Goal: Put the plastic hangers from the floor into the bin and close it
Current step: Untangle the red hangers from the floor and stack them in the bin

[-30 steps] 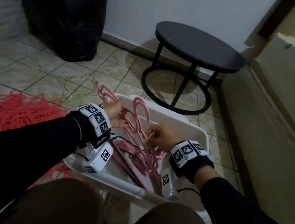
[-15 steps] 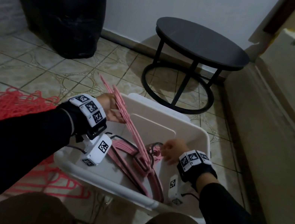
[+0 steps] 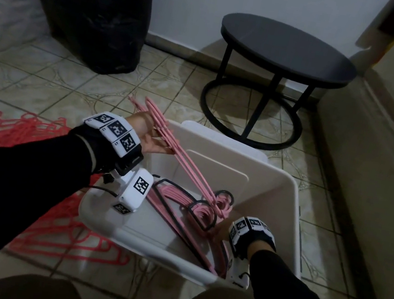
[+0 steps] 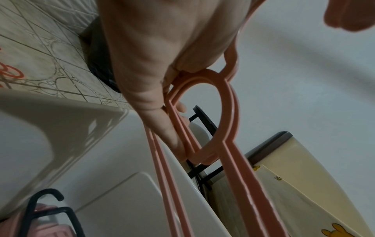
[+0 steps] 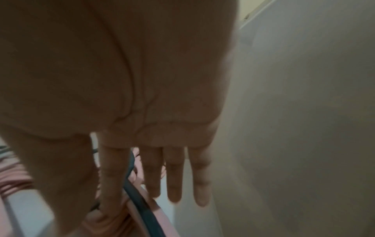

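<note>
Over the bin's point(image 3: 289, 189) far left corner, the left hand point(image 3: 145, 132) grasps pink hangers point(image 3: 183, 162) slanting inside. The right hand point(image 3: 219, 232) (mostly hidden by its wristband) reaches inside with straight fingers point(image 5: 174, 176) among hangers.

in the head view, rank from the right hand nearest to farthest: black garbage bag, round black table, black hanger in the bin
1. black hanger, beside the right hand in the bin
2. round black table, ahead past the bin
3. black garbage bag, far left corner
</note>
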`<action>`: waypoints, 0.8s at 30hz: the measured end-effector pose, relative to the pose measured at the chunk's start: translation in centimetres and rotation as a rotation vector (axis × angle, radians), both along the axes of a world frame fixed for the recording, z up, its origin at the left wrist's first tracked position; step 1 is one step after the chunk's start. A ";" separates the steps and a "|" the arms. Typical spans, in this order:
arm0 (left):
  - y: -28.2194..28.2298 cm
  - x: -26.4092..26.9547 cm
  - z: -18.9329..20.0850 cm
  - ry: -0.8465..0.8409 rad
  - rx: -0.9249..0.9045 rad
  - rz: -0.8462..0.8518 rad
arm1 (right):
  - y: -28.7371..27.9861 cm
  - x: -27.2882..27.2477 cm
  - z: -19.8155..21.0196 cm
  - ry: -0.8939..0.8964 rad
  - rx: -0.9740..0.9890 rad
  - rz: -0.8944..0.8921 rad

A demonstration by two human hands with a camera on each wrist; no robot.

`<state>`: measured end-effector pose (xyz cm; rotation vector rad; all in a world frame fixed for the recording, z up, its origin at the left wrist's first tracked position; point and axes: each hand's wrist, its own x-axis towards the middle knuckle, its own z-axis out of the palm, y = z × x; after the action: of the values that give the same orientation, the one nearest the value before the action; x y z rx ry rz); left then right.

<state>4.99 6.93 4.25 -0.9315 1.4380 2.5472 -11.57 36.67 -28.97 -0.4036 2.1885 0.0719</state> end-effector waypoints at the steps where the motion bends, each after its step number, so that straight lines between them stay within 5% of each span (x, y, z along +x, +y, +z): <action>1: 0.0 0.0 -0.1 -0.004 0.004 -0.001 | -0.3 0.8 1.6 -0.019 0.038 -0.007; 3: 0.1 -0.1 -0.2 -0.015 -0.003 0.004 | 0.0 2.5 4.8 0.089 0.004 -0.107; 6: 0.3 0.0 -0.3 -0.021 -0.004 0.005 | -2.2 8.4 15.2 0.200 -0.087 -0.144; 11: 0.5 0.1 -0.8 -0.025 -0.007 0.007 | -2.3 8.4 17.5 0.348 -0.267 -0.270; 17: 1.6 0.6 -1.0 -0.062 -0.058 -0.043 | -0.6 8.5 22.6 0.154 -0.434 -0.336; 24: 3.1 0.6 -0.9 -0.116 -0.146 -0.123 | -0.3 10.1 31.3 0.141 -0.924 -0.444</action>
<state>5.56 10.05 3.30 -0.9597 1.6105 2.2878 -1.42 36.35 2.36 -0.3995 2.2859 -1.2119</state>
